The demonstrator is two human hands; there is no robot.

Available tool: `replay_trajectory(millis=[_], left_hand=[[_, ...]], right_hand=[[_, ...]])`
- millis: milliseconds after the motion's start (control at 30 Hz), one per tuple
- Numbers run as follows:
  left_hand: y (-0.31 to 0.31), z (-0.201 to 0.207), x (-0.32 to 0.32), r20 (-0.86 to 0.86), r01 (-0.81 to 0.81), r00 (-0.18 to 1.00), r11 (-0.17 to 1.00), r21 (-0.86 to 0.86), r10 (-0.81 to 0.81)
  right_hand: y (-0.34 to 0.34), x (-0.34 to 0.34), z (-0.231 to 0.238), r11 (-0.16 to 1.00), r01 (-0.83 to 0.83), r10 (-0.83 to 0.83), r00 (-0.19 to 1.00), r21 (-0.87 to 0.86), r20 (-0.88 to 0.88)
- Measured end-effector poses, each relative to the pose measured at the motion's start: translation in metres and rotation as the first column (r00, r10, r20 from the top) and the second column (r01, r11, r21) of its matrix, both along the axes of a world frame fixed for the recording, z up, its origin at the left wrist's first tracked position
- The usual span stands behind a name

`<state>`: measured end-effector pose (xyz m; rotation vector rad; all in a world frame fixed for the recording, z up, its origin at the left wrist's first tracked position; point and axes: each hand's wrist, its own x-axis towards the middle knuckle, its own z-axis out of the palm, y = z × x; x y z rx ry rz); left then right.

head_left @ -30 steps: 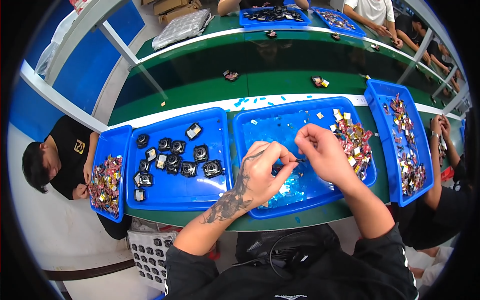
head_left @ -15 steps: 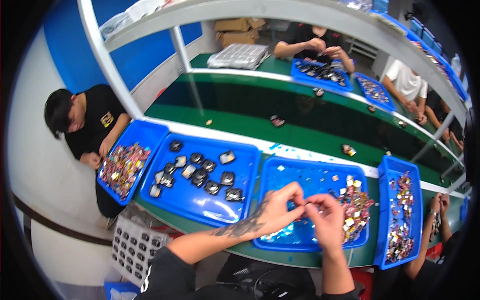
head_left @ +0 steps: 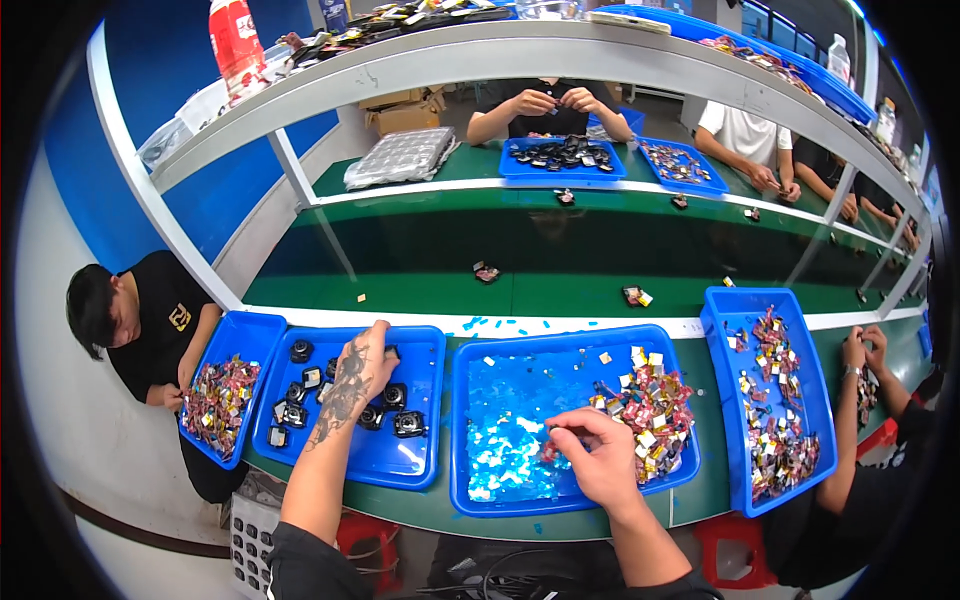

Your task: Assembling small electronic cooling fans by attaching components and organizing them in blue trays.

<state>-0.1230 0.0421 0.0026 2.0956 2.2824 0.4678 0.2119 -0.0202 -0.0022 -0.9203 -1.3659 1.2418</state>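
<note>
My left hand (head_left: 366, 362), tattooed along its forearm, reaches over the blue tray (head_left: 437, 400) at left, which holds several small black camera-like units (head_left: 409, 424). Its fingers close around one dark unit at the tray's right side, mostly hidden by the hand. My right hand (head_left: 600, 460) is above the middle blue tray (head_left: 462, 430). A small reddish circuit part (head_left: 549, 451) is pinched between its thumb and fingers. Under and beside that hand lie blue film scraps (head_left: 505, 455) and a heap of reddish circuit parts with pale squares (head_left: 650, 400).
A deep blue bin (head_left: 742, 470) of similar parts stands at right, another bin (head_left: 262, 345) at far left before a seated co-worker. Beyond runs a green belt (head_left: 420, 255) carrying scattered parts. A grey shelf beam (head_left: 500, 60) crosses above. Other co-workers sit opposite and at right.
My hands were together over the middle tray; the left has moved away to the black units. The right has stayed over the middle tray. The view has shifted.
</note>
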Motion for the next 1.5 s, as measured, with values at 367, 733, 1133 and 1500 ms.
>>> replay_trajectory(millis=[367, 733, 1133, 1500], left_hand=[[-0.043, 0.013, 0.161, 0.993, 0.354, -0.116, 0.934, 0.055, -0.015], [-0.055, -0.003, 0.152, 0.987, 0.477, -0.163, 0.876, 0.071, 0.009], [-0.058, -0.011, 0.147, 0.974, 0.486, -0.192, 0.850, 0.201, -0.120], [-0.059, -0.012, 0.149, 0.966, 0.501, -0.227, 0.835, 0.227, -0.126]], right_hand=[[0.005, -0.007, 0.013, 0.985, 0.092, -0.126, 0.961, 0.144, 0.247], [0.001, -0.012, 0.043, 0.964, 0.162, -0.245, 0.844, 0.210, 0.476], [0.007, -0.020, 0.052, 0.950, 0.075, -0.240, 0.799, 0.305, 0.551], [0.011, -0.019, 0.052, 0.956, 0.048, -0.213, 0.791, 0.289, 0.574]])
